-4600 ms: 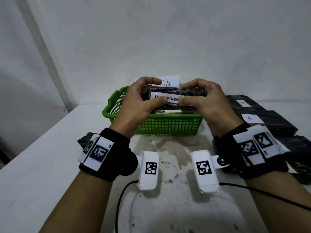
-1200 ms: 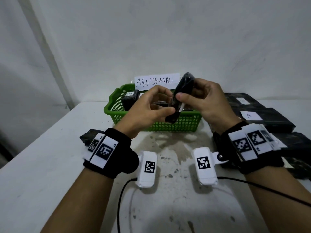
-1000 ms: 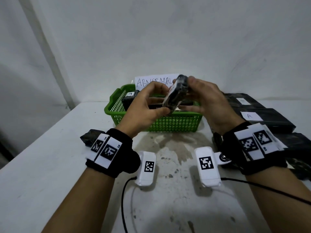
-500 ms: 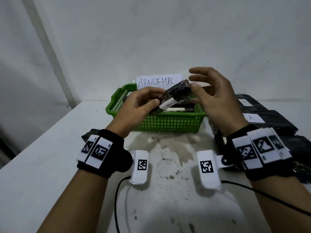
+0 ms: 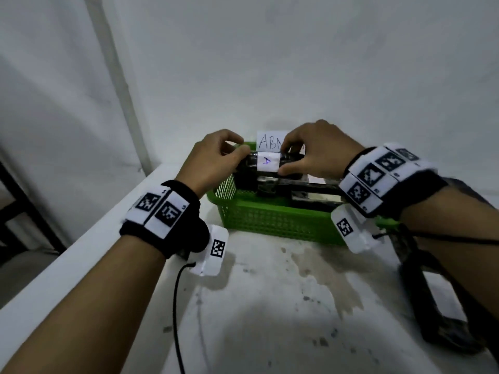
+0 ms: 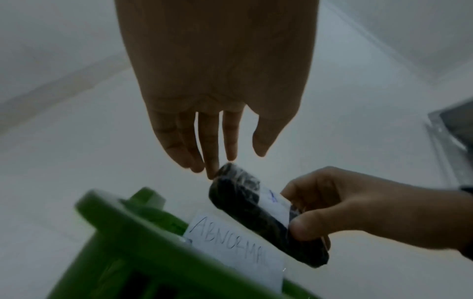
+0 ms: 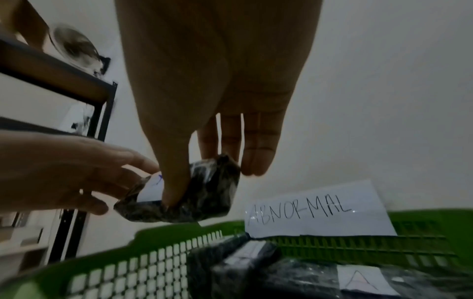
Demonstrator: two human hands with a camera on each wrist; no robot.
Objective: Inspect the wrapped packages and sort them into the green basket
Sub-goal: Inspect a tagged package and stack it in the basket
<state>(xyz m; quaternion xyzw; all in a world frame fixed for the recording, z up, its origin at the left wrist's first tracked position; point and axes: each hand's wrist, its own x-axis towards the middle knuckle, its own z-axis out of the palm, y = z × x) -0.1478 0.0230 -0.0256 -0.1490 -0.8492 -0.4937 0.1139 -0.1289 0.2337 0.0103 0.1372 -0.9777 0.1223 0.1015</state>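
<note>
A black wrapped package (image 5: 251, 163) with a white label marked "A" hangs level over the back left of the green basket (image 5: 272, 220). My left hand (image 5: 238, 157) pinches its left end with the fingertips (image 6: 214, 172). My right hand (image 5: 285, 162) grips the other end, thumb (image 7: 176, 182) on the front beside the label. The same package (image 7: 210, 194) shows just above the basket rim (image 7: 163, 232), and again in the left wrist view (image 6: 256, 212). Inside the basket lie other black wrapped packages (image 5: 305, 188), one labelled "A" (image 7: 363, 281).
A white card reading "ABNORMAL" (image 7: 317, 210) stands at the basket's back wall. More black packages (image 5: 437, 314) lie on the white table (image 5: 270, 306) at the right. A dark shelf frame (image 5: 19, 201) stands left of the table, whose edge runs close to my left forearm.
My right hand, open half a second ago, has closed on the package. The package has turned from tilted to level, label towards me, and sits lower over the basket.
</note>
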